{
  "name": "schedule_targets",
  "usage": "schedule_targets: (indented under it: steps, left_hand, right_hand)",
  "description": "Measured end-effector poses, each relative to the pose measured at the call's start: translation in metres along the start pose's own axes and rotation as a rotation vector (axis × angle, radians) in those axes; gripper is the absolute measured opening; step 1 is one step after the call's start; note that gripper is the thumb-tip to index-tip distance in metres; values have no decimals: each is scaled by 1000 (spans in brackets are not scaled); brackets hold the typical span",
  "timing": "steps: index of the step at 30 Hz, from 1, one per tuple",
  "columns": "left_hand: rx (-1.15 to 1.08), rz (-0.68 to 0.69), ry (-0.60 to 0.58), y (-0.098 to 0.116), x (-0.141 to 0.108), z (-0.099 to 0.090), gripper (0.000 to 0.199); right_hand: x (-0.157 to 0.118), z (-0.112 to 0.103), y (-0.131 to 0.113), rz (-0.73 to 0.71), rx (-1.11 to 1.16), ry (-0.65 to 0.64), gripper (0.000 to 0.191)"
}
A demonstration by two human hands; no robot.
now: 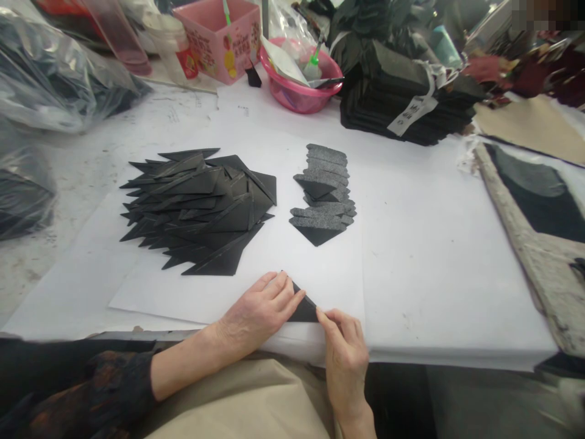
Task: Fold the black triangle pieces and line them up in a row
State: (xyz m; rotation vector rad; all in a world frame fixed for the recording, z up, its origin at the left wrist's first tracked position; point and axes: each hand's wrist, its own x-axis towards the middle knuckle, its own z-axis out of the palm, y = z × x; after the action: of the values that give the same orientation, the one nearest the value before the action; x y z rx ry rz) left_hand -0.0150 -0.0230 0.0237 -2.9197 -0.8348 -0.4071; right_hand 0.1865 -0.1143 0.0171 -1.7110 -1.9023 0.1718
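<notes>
At the table's front edge lies a black triangular piece (303, 310) of thin, leather-like sheet. My left hand (267, 302) presses on its upper left part, fingers together and partly covering it. The thumb and forefinger of my right hand (345, 344) pinch its right corner. Just beyond my hands is an overlapping row of grey speckled strips (326, 164) with black triangular pieces (317, 235) among them. To the left, a large heap of black pointed pieces (196, 210) is fanned out, tips mostly to the left.
White paper (411, 244) covers the table. Along the back stand a pink box (223, 46), a pink basin (297, 97) holding small items, and tied black stacks (388, 91) with a white tag. Plastic-wrapped bundles (59, 79) sit at left; a worn board (516, 244) lies at right.
</notes>
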Motion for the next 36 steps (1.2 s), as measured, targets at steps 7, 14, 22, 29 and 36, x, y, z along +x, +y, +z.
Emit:
schedule_targets:
  steps: [7,14,22,29,36]
  left_hand:
    - [-45,2,-27,2,4,0,30]
    - [-115,-14,19,2,6,4,30]
    - [-156,-41,-7,3,9,4,29]
    - [-123,-22,0,5,7,4,29]
    - [-66,1,3,7,3,4,31]
  right_hand:
    - [1,-3,-1,4,-16,-25,32]
    - [-1,-4,0,0,-11,-32,32]
    - [5,-7,4,24,23,-119,35]
    - [6,-6,5,-5,-25,-116,33]
    - [4,-4,5,-19,-71,-89,36]
